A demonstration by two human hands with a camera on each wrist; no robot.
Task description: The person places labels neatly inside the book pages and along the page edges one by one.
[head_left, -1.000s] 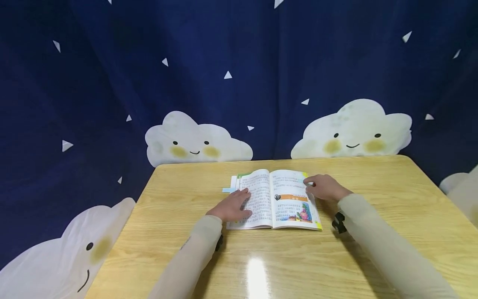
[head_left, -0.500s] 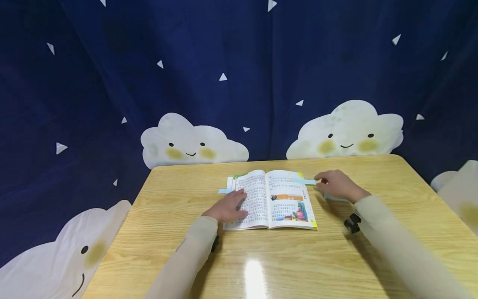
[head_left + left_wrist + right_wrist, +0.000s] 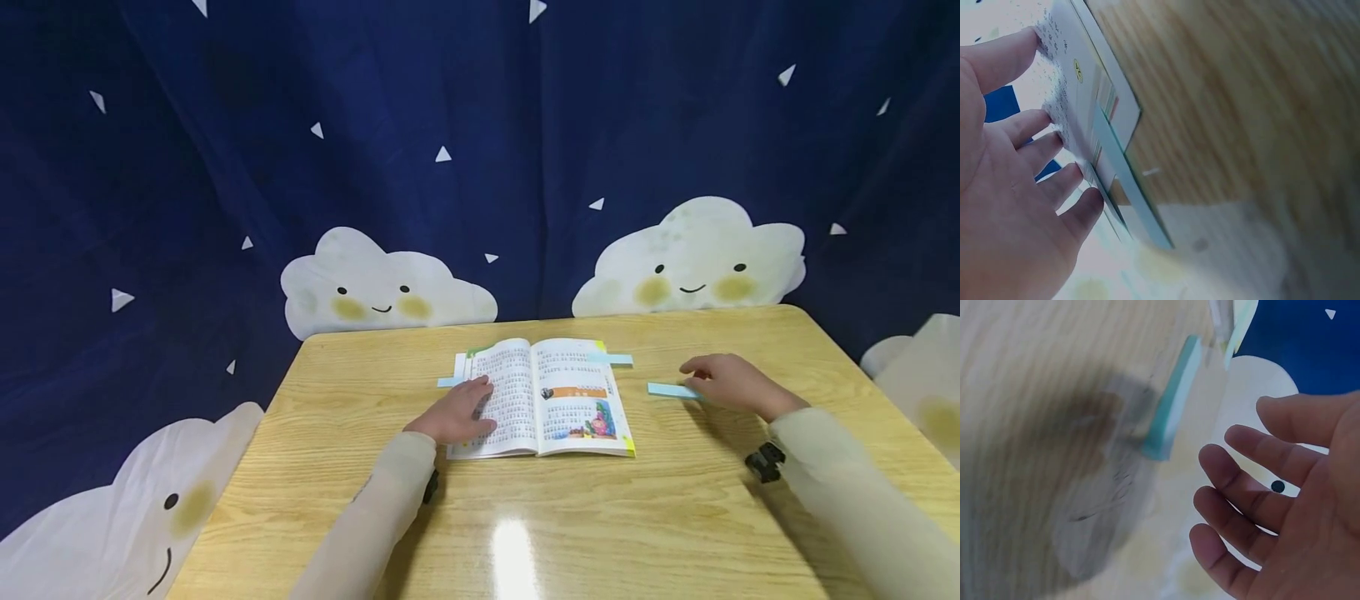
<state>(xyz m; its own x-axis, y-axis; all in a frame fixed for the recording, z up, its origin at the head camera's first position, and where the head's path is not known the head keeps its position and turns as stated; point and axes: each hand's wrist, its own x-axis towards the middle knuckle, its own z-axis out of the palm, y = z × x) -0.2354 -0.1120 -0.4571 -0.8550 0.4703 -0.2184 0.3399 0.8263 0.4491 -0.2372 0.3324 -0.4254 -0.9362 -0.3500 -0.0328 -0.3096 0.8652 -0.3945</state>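
Observation:
An open book (image 3: pixel 573 421) lies on the table with printed text on its left page and an orange heading and a picture on its right page. My left hand (image 3: pixel 453 412) rests on the left page with spread fingers. A light blue sticky strip (image 3: pixel 447 382) sticks out past the left edge, beside the little finger in the left wrist view. Another blue strip (image 3: pixel 618 360) lies on the upper right page and juts beyond its edge. My right hand (image 3: pixel 738 385) hovers right of the book, fingers loosely bent and holding nothing, near a thick light blue pad of strips (image 3: pixel 670 390).
The wooden table (image 3: pixel 615 525) extends around the book on all sides. Behind it hangs a dark blue curtain (image 3: pixel 420 100) with white triangles and smiling clouds (image 3: pixel 697 258). A bright light reflection shows on the table in front.
My right hand has let go of the blue strip at the page's right edge and moved right, uncovering the strip and the blue pad. My left hand has stayed on the left page.

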